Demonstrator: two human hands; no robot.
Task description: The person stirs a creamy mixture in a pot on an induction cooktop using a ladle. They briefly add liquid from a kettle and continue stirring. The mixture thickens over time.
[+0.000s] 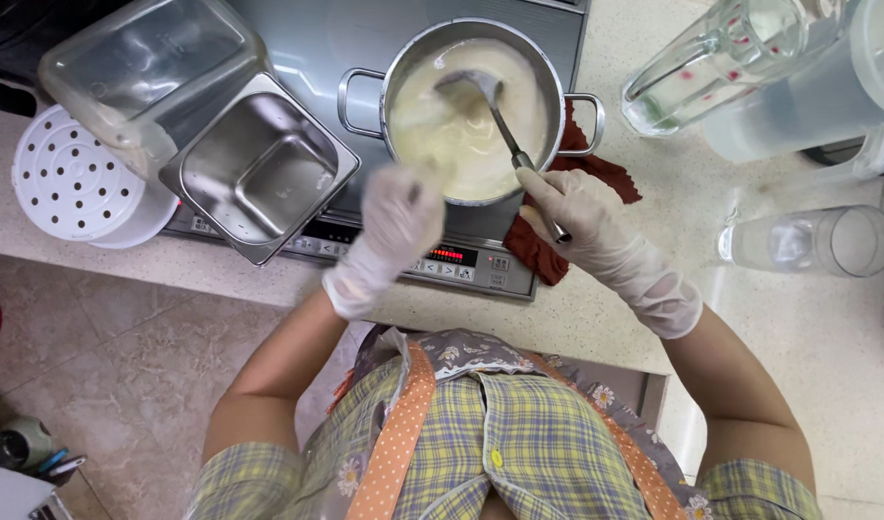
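Steel pot (432,48) of pale creamy liquid, sitting on the induction cooktop (297,29) at twelve o'clock from the body, two loop handles at nine and three. Inside, a metal ladle (475,91), bowl dipped in the liquid near the middle, handle slanting out over the rim toward five o'clock. Right hand (577,217), in a thin translucent glove, wrapped around the ladle handle's lower end, fingers curled shut on it, just outside the pot's rim at five o'clock. Left hand (398,217), gloved alike, blurred at the pot's near rim around seven o'clock; fingers seemingly bunched together, but whether gripping the pot or only pressing on it cannot be told.

Under the right hand and beside the pot's right handle, a dark red cloth (543,255), partly on the cooktop's edge. Along the cooktop's near edge, a control strip with a lit red display (449,254). At nine o'clock from the pot, an empty square steel container (263,169), tilted on the cooktop's left part; beyond it at ten o'clock, a clear plastic tub (148,67). Further left, a white perforated round lid (76,183) on the speckled counter (654,299). At two o'clock, a clear measuring jug (721,63) lying against a larger clear pitcher (808,96); at three o'clock, a drinking glass (808,241) on its side.
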